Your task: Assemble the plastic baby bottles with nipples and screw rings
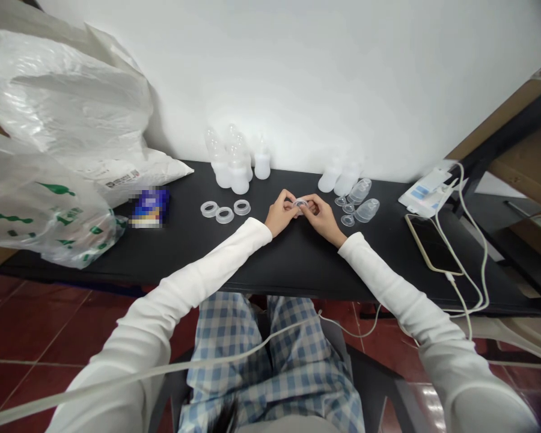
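Observation:
Both hands meet over the middle of the black table [297, 258]. My left hand [280, 213] and my right hand [321, 218] pinch a small clear plastic ring piece [300, 204] between their fingertips. To the left lie three clear rings [225, 211] flat on the table. Behind them stand several assembled translucent bottles [235, 159]. To the right of my hands lie clear caps [363, 201], small teats [346, 213] and two bare bottles [339, 176].
Large plastic bags [49, 156] fill the table's left end, with a blue packet [151, 206] beside them. A phone [431, 243] on a white cable [471, 252] and a white box [426, 191] lie at the right. A white wall stands behind.

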The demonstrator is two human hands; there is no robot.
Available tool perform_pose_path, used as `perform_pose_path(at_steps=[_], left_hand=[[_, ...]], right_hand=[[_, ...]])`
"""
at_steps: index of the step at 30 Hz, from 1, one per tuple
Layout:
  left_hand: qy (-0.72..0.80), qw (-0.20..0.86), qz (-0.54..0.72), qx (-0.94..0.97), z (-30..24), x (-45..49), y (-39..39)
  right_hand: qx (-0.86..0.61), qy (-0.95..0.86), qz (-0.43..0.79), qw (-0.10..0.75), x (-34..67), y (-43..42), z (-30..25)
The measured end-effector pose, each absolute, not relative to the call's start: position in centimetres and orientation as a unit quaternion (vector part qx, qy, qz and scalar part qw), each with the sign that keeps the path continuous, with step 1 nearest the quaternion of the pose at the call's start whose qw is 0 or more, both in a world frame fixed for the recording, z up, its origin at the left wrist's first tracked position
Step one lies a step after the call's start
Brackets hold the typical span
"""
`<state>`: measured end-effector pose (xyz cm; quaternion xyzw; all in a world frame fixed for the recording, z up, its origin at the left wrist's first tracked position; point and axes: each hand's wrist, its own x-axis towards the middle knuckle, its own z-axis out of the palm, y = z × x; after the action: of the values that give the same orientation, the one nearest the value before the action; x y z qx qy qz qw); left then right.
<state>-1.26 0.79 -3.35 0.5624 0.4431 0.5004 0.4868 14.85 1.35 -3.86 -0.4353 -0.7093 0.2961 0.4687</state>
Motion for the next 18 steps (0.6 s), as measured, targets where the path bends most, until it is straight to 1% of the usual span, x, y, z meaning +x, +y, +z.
perform_pose_path(at_steps=[9,18], left_hand=[[0.436,0.505,0.510,0.543,-3.84,-1.37,1.06],[0.442,0.489,0.504,0.558,-3.50,-1.27,0.66]], right_hand=[[-0.398,-0.719,0.357,0.444,15.29,1.71,-3.75],[-0.429,-0.711,0.316,0.459,15.01,1.40,-3.43]])
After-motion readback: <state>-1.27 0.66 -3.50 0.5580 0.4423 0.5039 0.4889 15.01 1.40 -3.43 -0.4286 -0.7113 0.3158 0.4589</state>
